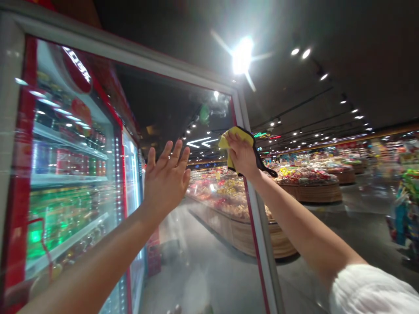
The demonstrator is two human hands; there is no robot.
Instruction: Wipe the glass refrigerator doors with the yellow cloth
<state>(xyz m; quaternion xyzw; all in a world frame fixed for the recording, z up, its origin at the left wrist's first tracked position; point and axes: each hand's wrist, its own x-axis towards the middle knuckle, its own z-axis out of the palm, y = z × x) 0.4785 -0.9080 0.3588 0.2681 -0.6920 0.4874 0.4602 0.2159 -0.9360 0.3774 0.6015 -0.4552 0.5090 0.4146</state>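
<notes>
Up on the glass door of a red-framed drinks fridge (173,104), right hand (241,155) presses a yellow black-edged cloth (236,136) to the pane; left hand (166,179) splayed wide, empty, looks like it's bracing.

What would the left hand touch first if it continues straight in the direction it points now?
The left hand would most likely meet the glass door of the drinks cooler, which seems very close in front of it; reflections make the depth unclear.
</notes>
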